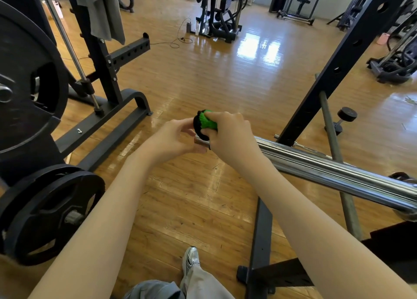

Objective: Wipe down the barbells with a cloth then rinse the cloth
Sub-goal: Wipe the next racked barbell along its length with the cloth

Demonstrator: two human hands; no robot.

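Weight plates (29, 77): far left of the frame, black discs on a rack (106, 77); well apart from my hands and no part of the move in hand.

Left hand (171, 138): just left of centre. My fingers curl toward the tip of the bar; the fingertips (188, 129) meet the black edge of the cloth and seem to pinch it or steady it there. I cannot tell whether they also touch the metal.

Cloth (206, 122): centre of the frame, green with a black rim, bunched over the very end of the barbell, between my two hands.

Right hand (228, 131): just right of the cloth, fingers curled over it from above, gripping it round the end of the bar.

Barbell (338, 172): a chrome sleeve that begins under the cloth at centre and runs down toward the lower right edge, growing larger as it nears me.

Long axis: from centre to lower right; the bar's free end points to the upper left, toward the left hand.

Nearer hand: both sit at the tip; the right forearm (304, 208) lies almost along the bar, so I judge the right hand better placed to slide the cloth down its length.

Upright post (338, 73): dark steel, right of centre, rising behind the bar.

Stage, as I judge it: wiping at the bar's end; rinsing not yet begun.
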